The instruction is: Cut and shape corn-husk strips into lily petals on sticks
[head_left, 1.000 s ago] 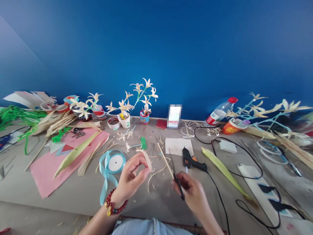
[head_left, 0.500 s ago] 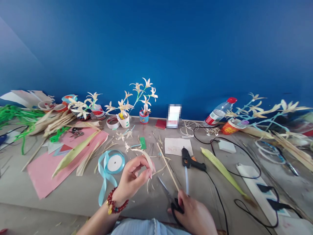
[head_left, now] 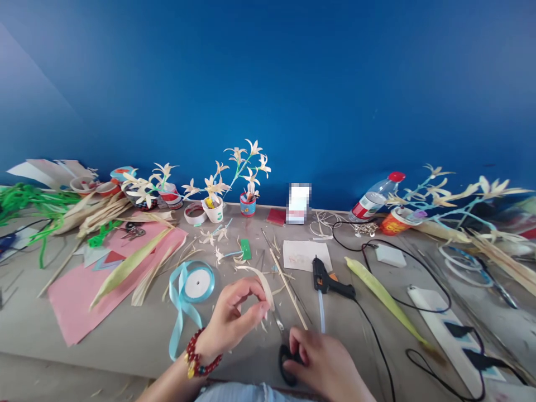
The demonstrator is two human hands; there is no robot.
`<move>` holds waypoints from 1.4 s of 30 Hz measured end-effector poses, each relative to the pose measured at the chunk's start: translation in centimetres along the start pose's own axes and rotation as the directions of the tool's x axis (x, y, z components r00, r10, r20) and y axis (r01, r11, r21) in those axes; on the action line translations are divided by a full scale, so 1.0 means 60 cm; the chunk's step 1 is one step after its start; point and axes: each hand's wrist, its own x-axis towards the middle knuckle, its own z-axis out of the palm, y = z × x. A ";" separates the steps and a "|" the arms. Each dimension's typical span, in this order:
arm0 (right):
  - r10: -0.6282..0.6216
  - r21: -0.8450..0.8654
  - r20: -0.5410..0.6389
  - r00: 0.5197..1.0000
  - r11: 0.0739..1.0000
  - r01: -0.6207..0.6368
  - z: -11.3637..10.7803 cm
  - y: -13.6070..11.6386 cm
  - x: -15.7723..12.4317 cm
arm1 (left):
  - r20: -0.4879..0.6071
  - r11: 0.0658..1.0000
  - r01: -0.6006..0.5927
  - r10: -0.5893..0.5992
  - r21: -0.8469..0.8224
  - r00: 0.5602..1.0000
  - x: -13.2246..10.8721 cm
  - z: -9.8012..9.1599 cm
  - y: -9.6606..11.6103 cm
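Note:
My left hand (head_left: 239,314), with a red bead bracelet at the wrist, pinches a curved pale strip of corn husk (head_left: 266,286) between thumb and fingertips. The strip arcs up and to the left above the table. Close by on the right, my right hand (head_left: 322,360) has its fingers curled at the black handles of a pair of scissors (head_left: 286,365). The blades point away from me, toward the husk strip, their tips partly hidden near it. A thin wooden stick (head_left: 288,287) lies just beyond my right hand.
A black glue gun (head_left: 330,282) and a green husk (head_left: 385,298) lie to the right, before a power strip (head_left: 444,335). Blue ribbon (head_left: 184,293) and pink paper (head_left: 79,301) are left. Potted husk flowers (head_left: 213,209) and a bottle (head_left: 372,198) stand along the wall.
The scissors have shifted left and turned more upright in my right hand, closer to the husk strip. My left hand, still pinching the strip, has moved slightly right and down.

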 end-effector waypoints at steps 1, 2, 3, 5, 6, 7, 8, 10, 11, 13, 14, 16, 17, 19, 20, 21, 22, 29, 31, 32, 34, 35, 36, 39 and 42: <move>-0.029 0.097 -0.012 1.000 0.995 0.030 -0.012 -0.003 0.000 | 0.012 1.000 0.015 -0.015 0.007 1.000 0.001 0.002 0.001; -0.062 0.205 -0.046 0.997 0.976 0.070 -0.024 -0.007 0.001 | 0.025 1.000 0.028 -0.028 0.008 0.999 0.002 0.004 0.002; -0.090 0.315 -0.109 0.990 0.941 0.121 -0.037 -0.012 0.002 | 0.041 0.999 0.042 -0.042 0.007 0.998 0.003 0.007 0.003; -0.104 0.507 -0.238 0.966 0.835 0.215 -0.058 -0.027 0.005 | 0.069 0.998 0.067 -0.068 0.009 0.995 0.004 0.011 0.006; -0.099 0.589 -0.267 0.959 0.771 0.243 -0.065 -0.036 0.007 | 0.076 0.997 0.076 -0.077 0.018 0.994 0.005 0.013 0.007; -0.100 0.655 -0.272 0.957 0.710 0.260 -0.071 -0.045 0.009 | 0.079 0.996 0.080 -0.082 0.034 0.993 0.005 0.015 0.008; -0.109 0.702 -0.264 0.958 0.659 0.268 -0.074 -0.053 0.012 | 0.077 0.995 0.079 -0.083 0.058 0.994 0.005 0.017 0.009; -0.146 0.750 -0.245 0.959 0.598 0.282 -0.075 -0.067 0.017 | 0.070 0.991 0.070 -0.078 0.116 0.995 0.006 0.019 0.012; -0.163 0.756 -0.240 0.957 0.587 0.290 -0.074 -0.072 0.020 | 0.066 0.987 0.068 -0.078 0.145 0.995 0.007 0.019 0.013; -0.184 0.747 -0.241 0.953 0.592 0.304 -0.072 -0.078 0.023 | 0.059 0.979 0.072 -0.085 0.192 0.995 0.009 0.018 0.015; -0.191 0.733 -0.248 0.950 0.604 0.313 -0.071 -0.080 0.025 | 0.056 0.974 0.081 -0.095 0.209 0.994 0.010 0.017 0.016; -0.193 0.702 -0.270 0.943 0.631 0.330 -0.072 -0.082 0.026 | 0.054 0.971 0.114 -0.128 0.208 0.990 0.012 0.016 0.015; -0.190 0.697 -0.276 0.942 0.635 0.332 -0.072 -0.083 0.026 | 0.063 0.975 0.136 -0.149 0.175 0.987 0.013 0.016 0.013; -0.170 0.726 -0.255 0.952 0.616 0.305 -0.071 -0.084 0.028 | 0.098 0.981 0.190 -0.194 0.046 0.976 0.014 0.017 0.008; -0.154 0.756 -0.234 0.960 0.592 0.280 -0.070 -0.085 0.029 | 0.120 0.976 0.214 -0.209 -0.035 0.971 0.014 0.018 0.005; -0.137 0.786 -0.211 0.968 0.564 0.252 -0.069 -0.085 0.030 | 0.137 0.966 0.235 -0.219 -0.110 0.966 0.014 0.019 0.002; -0.125 0.814 -0.190 0.974 0.535 0.228 -0.067 -0.084 0.031 | 0.149 0.953 0.251 -0.227 -0.172 0.963 0.013 0.020 -0.001; -0.128 0.895 -0.139 0.982 0.409 0.180 -0.065 -0.081 0.030 | 0.198 0.909 0.295 -0.245 -0.293 0.949 0.012 0.018 -0.005; -0.127 0.885 -0.148 0.981 0.426 0.189 -0.068 -0.084 0.030 | 0.169 0.931 0.277 -0.241 -0.238 0.956 0.013 0.018 -0.001; -0.122 0.881 -0.145 0.982 0.435 0.184 -0.069 -0.085 0.030 | 0.156 0.942 0.265 -0.235 -0.207 0.959 0.013 0.018 0.002; -0.110 0.884 -0.129 0.985 0.437 0.165 -0.068 -0.086 0.032 | 0.151 0.948 0.261 -0.235 -0.183 0.960 0.013 0.020 0.005; -0.107 0.891 -0.121 0.987 0.427 0.156 -0.067 -0.086 0.033 | 0.161 0.942 0.272 -0.243 -0.196 0.957 0.013 0.020 0.006; -0.112 0.900 -0.112 0.987 0.409 0.148 -0.065 -0.085 0.033 | 0.173 0.931 0.289 -0.254 -0.221 0.952 0.013 0.021 0.006; -0.122 0.922 -0.107 0.987 0.359 0.144 -0.060 -0.081 0.033 | 0.189 0.907 0.312 -0.266 -0.284 0.945 0.011 0.023 0.005; -0.099 0.908 -0.144 0.985 0.382 0.171 -0.061 -0.080 0.030 | 0.169 0.927 0.270 -0.231 -0.260 0.958 0.008 0.024 0.006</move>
